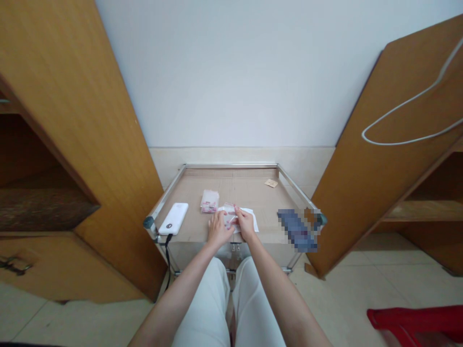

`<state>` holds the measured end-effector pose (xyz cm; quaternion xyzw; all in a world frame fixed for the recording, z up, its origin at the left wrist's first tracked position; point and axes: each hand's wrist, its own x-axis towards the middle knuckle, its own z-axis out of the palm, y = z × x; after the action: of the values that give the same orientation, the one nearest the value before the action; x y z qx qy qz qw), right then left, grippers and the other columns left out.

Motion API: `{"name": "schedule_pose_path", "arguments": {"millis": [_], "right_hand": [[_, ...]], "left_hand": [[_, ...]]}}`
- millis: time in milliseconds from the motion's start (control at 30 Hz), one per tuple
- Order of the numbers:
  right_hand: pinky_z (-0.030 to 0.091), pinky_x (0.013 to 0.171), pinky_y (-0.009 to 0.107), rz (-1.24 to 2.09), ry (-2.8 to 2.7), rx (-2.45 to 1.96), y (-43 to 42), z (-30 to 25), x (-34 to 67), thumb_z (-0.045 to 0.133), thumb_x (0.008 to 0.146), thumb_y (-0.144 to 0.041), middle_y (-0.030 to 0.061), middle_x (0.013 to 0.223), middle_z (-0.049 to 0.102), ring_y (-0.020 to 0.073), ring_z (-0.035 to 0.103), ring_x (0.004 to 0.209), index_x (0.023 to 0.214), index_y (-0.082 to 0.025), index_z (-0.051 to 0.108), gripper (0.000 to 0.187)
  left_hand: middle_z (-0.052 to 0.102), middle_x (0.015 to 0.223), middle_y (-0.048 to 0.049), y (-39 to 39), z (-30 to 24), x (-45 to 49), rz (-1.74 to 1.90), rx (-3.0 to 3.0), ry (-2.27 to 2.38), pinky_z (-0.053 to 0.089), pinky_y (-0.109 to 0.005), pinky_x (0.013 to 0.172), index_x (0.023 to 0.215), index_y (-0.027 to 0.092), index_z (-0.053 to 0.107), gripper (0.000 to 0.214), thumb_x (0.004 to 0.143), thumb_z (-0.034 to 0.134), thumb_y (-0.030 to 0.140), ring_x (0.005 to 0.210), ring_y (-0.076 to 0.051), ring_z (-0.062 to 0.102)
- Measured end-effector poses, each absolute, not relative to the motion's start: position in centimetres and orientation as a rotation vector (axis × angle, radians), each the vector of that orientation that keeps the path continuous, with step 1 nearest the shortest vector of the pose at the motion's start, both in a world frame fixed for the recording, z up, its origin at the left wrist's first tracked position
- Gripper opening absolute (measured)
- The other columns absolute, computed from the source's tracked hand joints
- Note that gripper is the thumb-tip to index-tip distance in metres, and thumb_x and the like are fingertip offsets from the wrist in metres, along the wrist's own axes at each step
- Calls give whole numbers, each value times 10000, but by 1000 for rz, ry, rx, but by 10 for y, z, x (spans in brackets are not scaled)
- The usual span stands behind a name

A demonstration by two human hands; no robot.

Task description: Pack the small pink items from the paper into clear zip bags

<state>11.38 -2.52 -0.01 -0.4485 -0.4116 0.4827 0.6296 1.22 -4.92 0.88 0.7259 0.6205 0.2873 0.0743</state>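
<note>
head view, looking down: a person's two bare hands work close together at the near edge of a low, metal-railed table [238, 179]. between them is a clear packet [230, 219] with pinkish-red markings, lying over a white sheet [254, 218]. the right hand [246, 224] is clamped on the packet's right side, thumb on top. the left hand [219, 230] has its fingers bent at the left side; whether they grip or only press, i cannot tell. behind and left sits a neat stack of similar packets [210, 201], untouched. the piece in hand seems partway through handling, not yet set down; whether the stack is finished or waiting is unclear, so the amount left cannot be told. a white phone-like device [174, 219] lies at far left, a small tan card [271, 183] at back right.
</note>
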Motion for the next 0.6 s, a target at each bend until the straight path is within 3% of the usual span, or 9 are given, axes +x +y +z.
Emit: {"name": "schedule_pose_path", "arguments": {"millis": [300, 600], "right_hand": [[465, 478, 249, 1140, -867, -1009, -22, -5, 115, 558, 626, -480, 56, 787, 654, 134, 586, 492, 970, -155, 605, 476], [476, 513, 263, 1146, -874, -996, -17, -13, 115, 564, 625, -450, 59, 745, 662, 143, 608, 505, 976, -149, 599, 463]], "left_hand": [[484, 1037, -68, -31, 27, 1, 946, 2243, 1917, 301, -318, 846, 982, 172, 413, 376, 624, 513, 235, 1004, -214, 424], [477, 1048, -111, 18, 51, -19, 960, 2177, 2165, 318, -323, 844, 1025, 135, 434, 382, 662, 466, 249, 1004, -227, 423]]}}
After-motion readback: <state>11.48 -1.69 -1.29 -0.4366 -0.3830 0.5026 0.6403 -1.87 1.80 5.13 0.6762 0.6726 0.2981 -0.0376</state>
